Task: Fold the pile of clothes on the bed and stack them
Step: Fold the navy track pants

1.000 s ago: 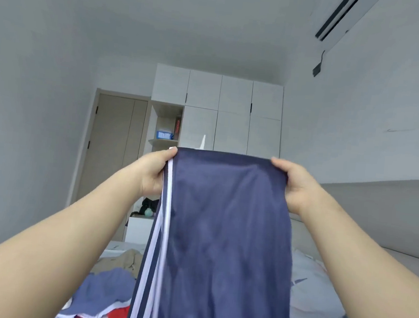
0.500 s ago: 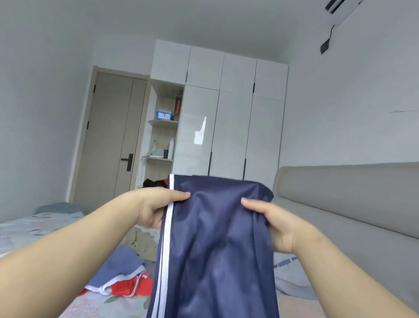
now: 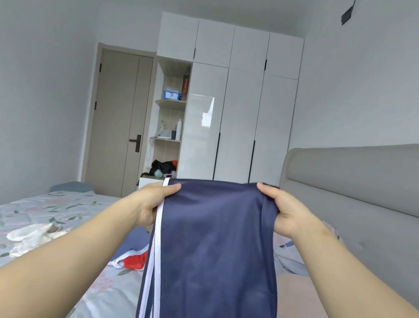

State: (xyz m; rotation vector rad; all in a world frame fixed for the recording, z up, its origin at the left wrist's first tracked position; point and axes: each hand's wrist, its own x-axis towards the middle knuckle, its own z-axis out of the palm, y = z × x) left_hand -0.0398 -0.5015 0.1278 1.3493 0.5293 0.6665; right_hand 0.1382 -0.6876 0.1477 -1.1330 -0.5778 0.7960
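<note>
The bed [image 3: 47,210], covered in a floral sheet, is stretching away on the left toward a closed door [image 3: 119,123]. A grey padded headboard [image 3: 365,187] is running along the right, leaving open air over the mattress where the navy track pants [image 3: 216,248] are hanging. A white wardrobe [image 3: 240,111] is standing at the far wall, well apart from the hands. A crumpled white garment [image 3: 34,238] is lying on the sheet at left, and a blue-and-red garment [image 3: 132,256] is lying partly hidden behind the pants. The left hand [image 3: 152,202] is gripping the pants' top left corner, thumb pressing the near face, just beside the white side stripes [image 3: 155,255]. The right hand [image 3: 282,211] is pinching the top right corner, with cloth bunching under its thumb. The top edge is stretching level between both hands, and the long axis is running straight down, out of view at the bottom.
</note>
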